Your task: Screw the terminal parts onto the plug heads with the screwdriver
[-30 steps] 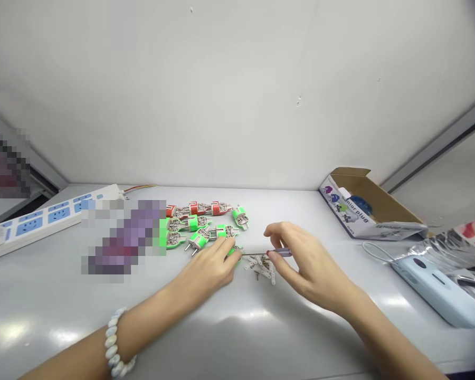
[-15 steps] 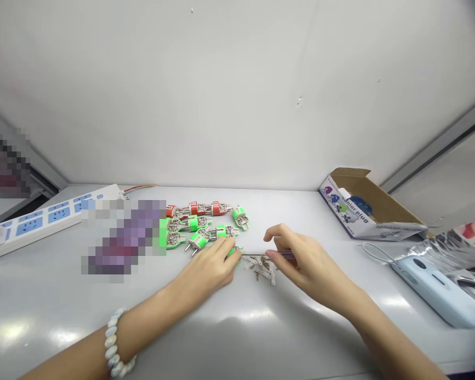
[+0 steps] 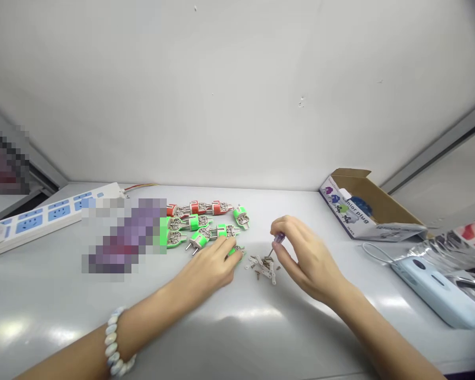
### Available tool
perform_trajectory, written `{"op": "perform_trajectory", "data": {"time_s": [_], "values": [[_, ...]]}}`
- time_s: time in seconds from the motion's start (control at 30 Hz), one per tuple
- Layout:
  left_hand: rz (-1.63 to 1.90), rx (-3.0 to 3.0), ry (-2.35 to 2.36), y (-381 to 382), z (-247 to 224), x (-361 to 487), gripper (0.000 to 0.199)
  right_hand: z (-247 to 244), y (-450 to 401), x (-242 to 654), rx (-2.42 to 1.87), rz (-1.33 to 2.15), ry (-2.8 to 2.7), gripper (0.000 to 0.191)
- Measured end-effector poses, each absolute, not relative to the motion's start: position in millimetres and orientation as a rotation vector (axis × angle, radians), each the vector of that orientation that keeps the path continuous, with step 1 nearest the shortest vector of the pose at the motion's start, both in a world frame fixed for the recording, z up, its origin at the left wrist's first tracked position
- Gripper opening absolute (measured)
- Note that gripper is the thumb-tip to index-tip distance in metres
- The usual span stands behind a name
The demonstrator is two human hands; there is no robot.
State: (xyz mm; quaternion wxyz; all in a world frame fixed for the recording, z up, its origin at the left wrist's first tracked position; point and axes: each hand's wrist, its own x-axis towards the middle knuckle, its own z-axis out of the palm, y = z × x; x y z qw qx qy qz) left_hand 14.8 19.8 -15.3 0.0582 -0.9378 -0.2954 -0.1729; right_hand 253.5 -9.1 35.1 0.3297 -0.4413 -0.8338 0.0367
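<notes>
Left hand (image 3: 206,270): lying with fingers curled over a green plug (image 3: 235,252), grip unclear. Right hand (image 3: 306,258): pinching a small screwdriver (image 3: 279,238) tilted downward, tip just above a pile of screws and white clips (image 3: 263,267).

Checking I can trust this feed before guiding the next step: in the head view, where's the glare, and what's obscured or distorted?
In the head view, glare streaks the white tabletop in front of the hands; a pixelated patch hides the area left of the plugs; the wide lens bends the table edges; the small screws by the right hand are hard to resolve.
</notes>
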Motion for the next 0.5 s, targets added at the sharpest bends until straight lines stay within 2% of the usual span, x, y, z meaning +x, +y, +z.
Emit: {"op": "perform_trajectory", "data": {"time_s": [0.3,0.5], "values": [[-0.616,-2.966,-0.879,17.4,-11.4,11.7,0.030,12.9,-2.5,242.0,-1.216,0.307,-2.283,0.023],[-0.653,-3.036,-0.898,16.0,-10.3,11.3,0.027,5.6,-0.1,238.2,-1.236,0.463,-2.252,0.021]]}}
